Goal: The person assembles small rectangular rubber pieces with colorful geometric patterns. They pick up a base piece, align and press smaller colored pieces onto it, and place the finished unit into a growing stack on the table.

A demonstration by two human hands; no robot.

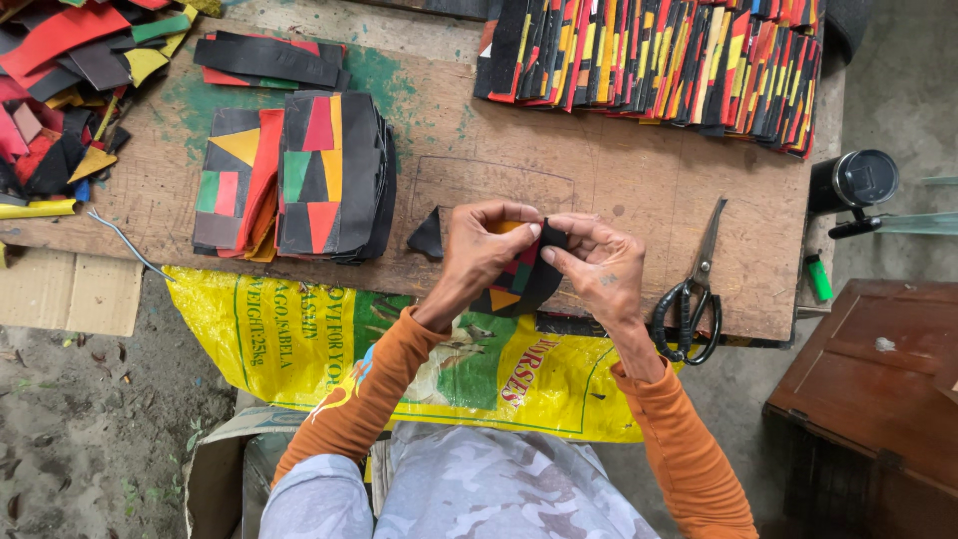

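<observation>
Over that scuffed wooden board (619,170) your left hand (482,250) and right hand (599,265) both pinch the black patchwork piece (524,279) (scissors (696,289) just right), near the front edge.

A worn wooden bench (619,180) with green paint stains at its far left carries everything. Along the far right edge stands a long row of patchwork pieces (654,62) in black, red, yellow and orange, packed on edge. At the left lie two flat stacks of patchwork panels (294,175), side by side and touching, with a smaller black and red stack (269,60) beyond them. A loose heap of coloured scraps (65,85) covers the far left corner. Black-handled scissors (694,289) rest at the near right edge, blades pointing away. A yellow printed sack (299,339) hangs down the near side.
</observation>
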